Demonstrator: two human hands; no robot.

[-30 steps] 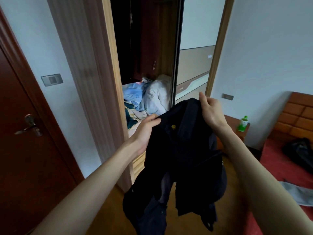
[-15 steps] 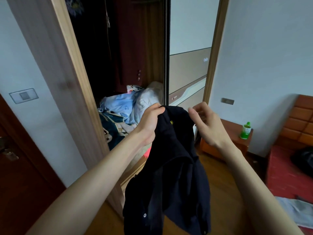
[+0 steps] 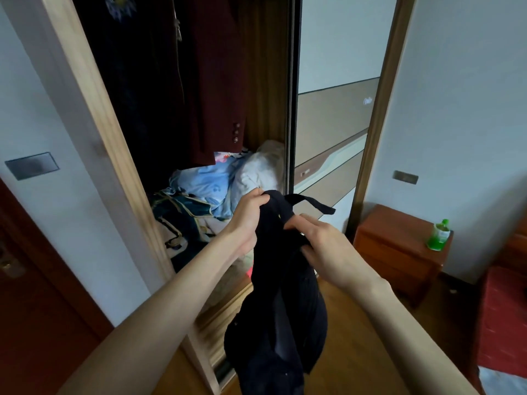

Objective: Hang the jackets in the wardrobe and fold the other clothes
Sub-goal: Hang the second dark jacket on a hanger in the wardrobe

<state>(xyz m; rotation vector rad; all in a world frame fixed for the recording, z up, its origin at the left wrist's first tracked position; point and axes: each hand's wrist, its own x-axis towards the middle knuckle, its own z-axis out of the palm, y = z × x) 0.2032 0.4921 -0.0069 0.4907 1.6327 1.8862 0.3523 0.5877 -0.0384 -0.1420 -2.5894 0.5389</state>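
Before the open wardrobe [image 3: 85,115], gripping a dark navy jacket [image 3: 281,295] with both hands — left hand [image 3: 247,220] bunching the fabric near the top, fingers curled tight round it; right hand [image 3: 322,246] pinching a fold just below and beside, thumb and fingers closed on the cloth. Hanging limp from the two grips, reaching down toward the wooden floor [image 3: 356,337], with a small yellow mark showing near the collar and a narrow strip of fabric sticking out to the right above the right hand. Holding it in the air at the wardrobe's threshold, not yet inside. Hanging within, in shadow: a dark red jacket [image 3: 219,81] with buttons at the cuff, and darker garments to its left. Lying heaped below on the wardrobe's base — a pile of light blue and pale grey bedding or clothes [image 3: 228,181], with something dark teal and patterned just left of it. Standing to the right, a sliding door panel [image 3: 333,109], then a reddish-brown bedside cabinet [image 3: 399,246] carrying a green bottle [image 3: 439,235] at its far corner.
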